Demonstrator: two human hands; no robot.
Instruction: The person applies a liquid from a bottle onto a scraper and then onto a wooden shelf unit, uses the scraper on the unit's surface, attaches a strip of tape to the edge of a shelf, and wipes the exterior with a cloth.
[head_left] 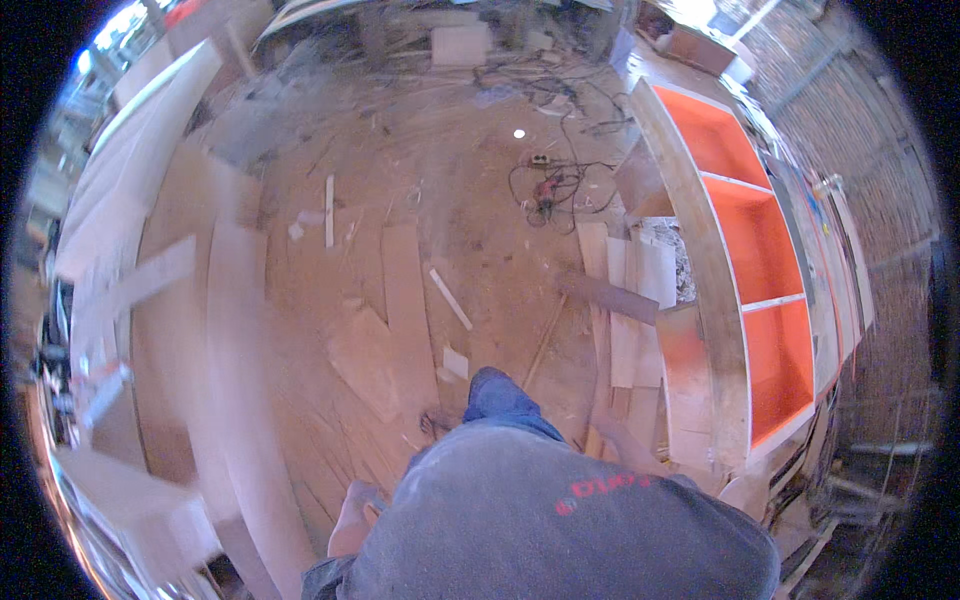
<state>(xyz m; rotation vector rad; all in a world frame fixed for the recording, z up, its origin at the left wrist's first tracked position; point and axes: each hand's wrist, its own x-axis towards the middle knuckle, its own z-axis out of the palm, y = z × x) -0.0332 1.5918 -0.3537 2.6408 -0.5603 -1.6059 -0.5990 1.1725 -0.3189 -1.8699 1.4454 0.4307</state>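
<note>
At the left side of my dark grey shirt, part of my left hand shows low beside my body. It is blurred and its fingers cannot be made out. On the other side, only a small patch of my right arm shows past the shirt; the right hand's fingers are hidden. Closest to that arm stands a shelf unit with white edges and three orange compartments. One blue trouser leg with a dark shoe is forward on the floor.
Long boards stand or lie along the left, smeared by motion. Flat wood pieces and thin strips litter the dusty floor ahead. A red power tool lies among tangled black cords. Planks lie beside the shelf unit.
</note>
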